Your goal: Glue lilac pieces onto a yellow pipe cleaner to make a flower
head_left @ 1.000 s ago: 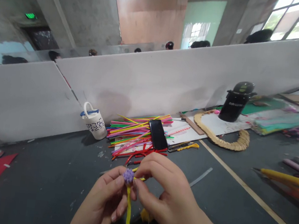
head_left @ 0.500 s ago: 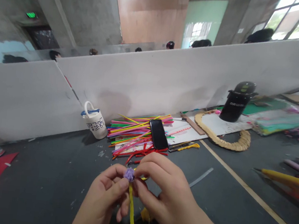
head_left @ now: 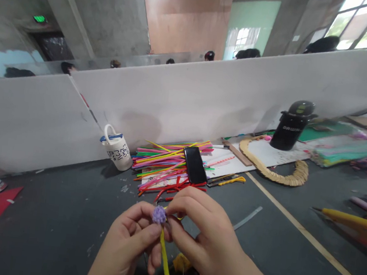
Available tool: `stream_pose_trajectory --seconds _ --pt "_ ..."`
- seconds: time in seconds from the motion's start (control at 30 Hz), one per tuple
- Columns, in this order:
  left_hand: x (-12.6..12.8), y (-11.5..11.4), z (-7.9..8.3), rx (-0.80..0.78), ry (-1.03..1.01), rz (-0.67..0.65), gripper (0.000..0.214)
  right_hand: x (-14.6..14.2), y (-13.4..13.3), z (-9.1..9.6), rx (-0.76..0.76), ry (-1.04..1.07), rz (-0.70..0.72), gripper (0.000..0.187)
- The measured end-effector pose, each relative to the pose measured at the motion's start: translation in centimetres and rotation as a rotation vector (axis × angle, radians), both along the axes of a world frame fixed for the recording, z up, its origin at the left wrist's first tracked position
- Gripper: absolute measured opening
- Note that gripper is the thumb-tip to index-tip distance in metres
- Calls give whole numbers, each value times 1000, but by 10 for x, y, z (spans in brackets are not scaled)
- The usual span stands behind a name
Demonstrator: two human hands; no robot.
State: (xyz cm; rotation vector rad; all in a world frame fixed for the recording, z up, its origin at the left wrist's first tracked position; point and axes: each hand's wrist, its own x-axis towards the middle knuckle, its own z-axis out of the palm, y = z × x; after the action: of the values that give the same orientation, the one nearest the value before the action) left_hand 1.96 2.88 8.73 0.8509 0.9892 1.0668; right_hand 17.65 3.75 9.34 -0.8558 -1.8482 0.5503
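Observation:
Both my hands meet low in the middle of the view over a dark grey table. My left hand (head_left: 128,246) pinches a yellow pipe cleaner (head_left: 165,263) just under a small purple fuzzy ball (head_left: 159,214) at its top. My right hand (head_left: 201,239) is closed too, its thumb and fingers pinching the same stem right beside the ball. The yellow stem hangs down between my wrists. A short yellow end curls behind my right fingers.
A heap of coloured pipe cleaners (head_left: 167,164) lies beyond my hands with a black phone (head_left: 195,165) on it. A white mug (head_left: 116,149) stands to the left, a black jar (head_left: 291,125) at right. A white partition (head_left: 207,100) runs along the back; people's heads show above it.
The lower part of the yellow stem has swung rightward. My left fingers have shifted slightly up the stem; the purple ball stays between my fingertips.

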Motion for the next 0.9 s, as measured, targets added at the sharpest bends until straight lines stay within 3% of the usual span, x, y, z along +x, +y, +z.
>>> stream_pose_trajectory --seconds 0.3,0.5,0.7,0.8,0.9 --pt "1 0 -2 176 190 156 22 -1 1 1 4 72 -14 13" --pt "8 -6 0 315 385 311 9 0 -2 3 20 2 40 10" --pt "13 -10 2 429 499 442 11 0 0 -2 29 6 -1 11" --pt "11 -6 0 456 496 437 11 -1 2 -2 7 8 -28 11" --pt "4 5 -7 337 363 294 9 0 7 -1 -28 2 -56 12"
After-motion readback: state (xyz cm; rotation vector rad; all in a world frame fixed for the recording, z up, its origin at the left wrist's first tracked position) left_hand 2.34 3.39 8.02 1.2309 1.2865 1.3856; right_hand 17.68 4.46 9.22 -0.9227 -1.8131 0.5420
